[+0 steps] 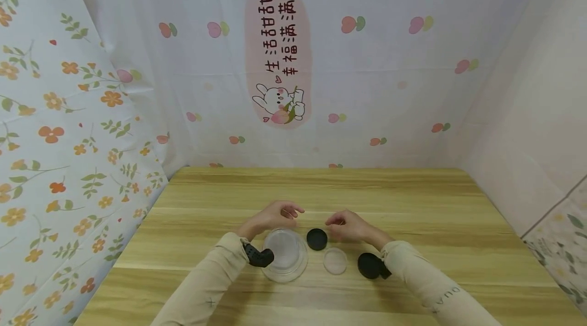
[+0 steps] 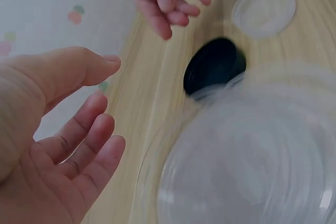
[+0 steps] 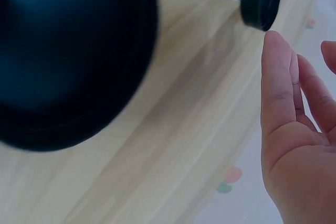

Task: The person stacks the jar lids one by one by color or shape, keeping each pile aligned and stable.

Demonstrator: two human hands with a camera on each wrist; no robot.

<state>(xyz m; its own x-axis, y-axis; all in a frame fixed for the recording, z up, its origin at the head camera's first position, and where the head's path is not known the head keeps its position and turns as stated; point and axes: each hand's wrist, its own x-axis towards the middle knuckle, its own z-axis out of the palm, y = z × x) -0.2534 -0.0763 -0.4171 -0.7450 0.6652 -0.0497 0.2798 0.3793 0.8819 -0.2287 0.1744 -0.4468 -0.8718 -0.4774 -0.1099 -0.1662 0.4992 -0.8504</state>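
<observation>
Both hands hover over the wooden table and hold nothing. My left hand (image 1: 277, 215), fingers relaxed, is just behind a large clear round container (image 1: 283, 254). On the other side, my right hand (image 1: 349, 225) is bent loosely to the right of a small black round lid or dish (image 1: 317, 239). A small clear disc (image 1: 335, 261) lies in front of that black piece. In the left wrist view the black piece (image 2: 214, 67) stands beside the clear container (image 2: 247, 156). The right wrist view shows the right fingers (image 3: 278, 82) near a black rim (image 3: 261, 1), apparently not gripping it.
Another black round piece (image 1: 369, 265) lies by the right wrist, partly beside the dark wrist camera. A dark wrist camera (image 1: 259, 255) on the left arm overlaps the clear container. Patterned cloth (image 1: 390, 61) hangs behind the table (image 1: 321, 188) and along its sides.
</observation>
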